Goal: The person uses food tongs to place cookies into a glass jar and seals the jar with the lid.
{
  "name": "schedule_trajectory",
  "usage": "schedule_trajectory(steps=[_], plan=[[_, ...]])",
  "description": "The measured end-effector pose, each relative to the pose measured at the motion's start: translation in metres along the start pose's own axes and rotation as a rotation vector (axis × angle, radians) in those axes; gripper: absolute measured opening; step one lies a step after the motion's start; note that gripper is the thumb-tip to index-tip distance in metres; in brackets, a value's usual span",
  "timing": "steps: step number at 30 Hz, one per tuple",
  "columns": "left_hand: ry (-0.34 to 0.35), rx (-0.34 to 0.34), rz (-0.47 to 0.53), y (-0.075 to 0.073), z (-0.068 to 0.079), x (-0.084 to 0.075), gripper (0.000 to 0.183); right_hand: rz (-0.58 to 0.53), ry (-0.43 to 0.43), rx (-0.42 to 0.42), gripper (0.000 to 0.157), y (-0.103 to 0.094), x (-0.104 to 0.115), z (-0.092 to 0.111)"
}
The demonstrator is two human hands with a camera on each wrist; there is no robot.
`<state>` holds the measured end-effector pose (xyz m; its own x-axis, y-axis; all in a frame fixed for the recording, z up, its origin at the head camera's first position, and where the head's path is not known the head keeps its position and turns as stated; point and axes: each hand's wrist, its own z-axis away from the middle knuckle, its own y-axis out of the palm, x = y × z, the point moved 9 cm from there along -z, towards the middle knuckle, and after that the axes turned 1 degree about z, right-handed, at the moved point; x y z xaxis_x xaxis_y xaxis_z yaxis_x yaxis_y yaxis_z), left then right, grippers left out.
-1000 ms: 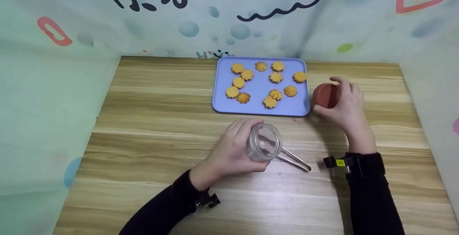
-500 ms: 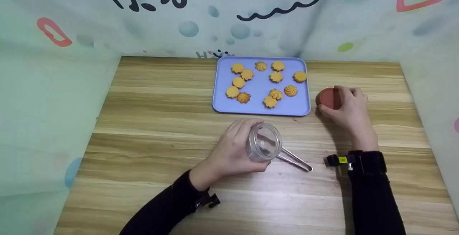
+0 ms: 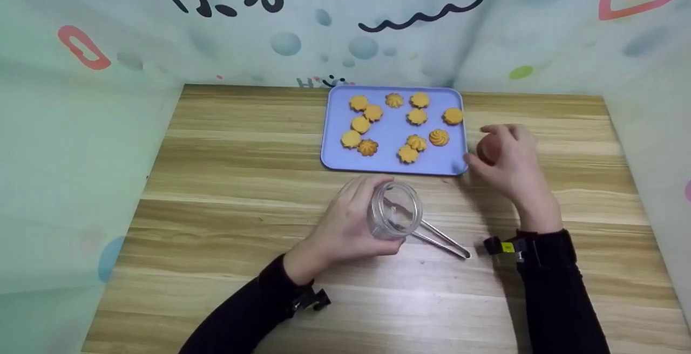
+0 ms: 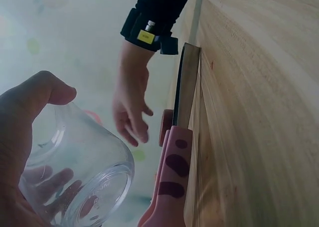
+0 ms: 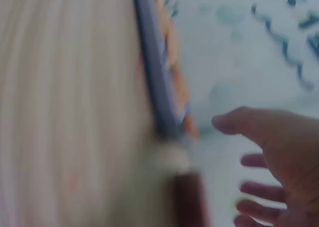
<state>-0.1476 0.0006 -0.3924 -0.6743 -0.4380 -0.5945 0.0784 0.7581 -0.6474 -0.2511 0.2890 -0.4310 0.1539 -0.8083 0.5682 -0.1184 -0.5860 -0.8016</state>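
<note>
In the head view, the left hand (image 3: 345,227) grips a glass jar (image 3: 397,211), its fingers curled round the side and the mouth facing up. Metal tongs (image 3: 445,242) lie on the tabletop (image 3: 216,235), partly hidden behind the jar. Farther back, a blue tray (image 3: 329,160) bears cookies (image 3: 408,154); just right of it, the right hand (image 3: 510,168) partly covers a reddish lid (image 3: 487,150).

In the left wrist view, the jar appears held off the tabletop, beside the tongs' pink, spotted handles (image 4: 172,177). A firm, even grip should keep it steady.

In the right wrist view, the right hand's fingers are spread, holding nothing, with the blurred lid below. Best to lift straight up there, brushing neither lid nor tray.
</note>
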Motion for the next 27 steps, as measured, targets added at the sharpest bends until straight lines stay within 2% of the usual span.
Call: schedule_trajectory(steps=[5,10,13,17,22,27], plan=[[-0.025,-0.038,0.058,-0.011,-0.002,0.007,0.096,-0.042,-0.251,0.142,0.056,0.025,0.07,0.011],[-0.105,-0.106,0.169,-0.024,-0.003,0.019,0.099,-0.023,-0.375,0.319,0.07,0.062,0.114,0.035],[-0.152,-0.146,0.229,-0.03,-0.003,0.027,0.099,0.014,-0.385,0.381,0.078,0.079,0.125,0.046],[-0.18,-0.173,0.27,-0.034,-0.003,0.032,0.096,0.074,-0.386,0.397,0.079,0.093,0.13,0.054],[-0.186,-0.159,0.292,-0.033,-0.003,0.032,0.094,0.149,-0.418,0.403,0.067,0.105,0.132,0.059],[-0.18,-0.151,0.318,-0.031,-0.002,0.032,0.094,0.145,-0.427,0.425,0.054,0.11,0.133,0.061]])
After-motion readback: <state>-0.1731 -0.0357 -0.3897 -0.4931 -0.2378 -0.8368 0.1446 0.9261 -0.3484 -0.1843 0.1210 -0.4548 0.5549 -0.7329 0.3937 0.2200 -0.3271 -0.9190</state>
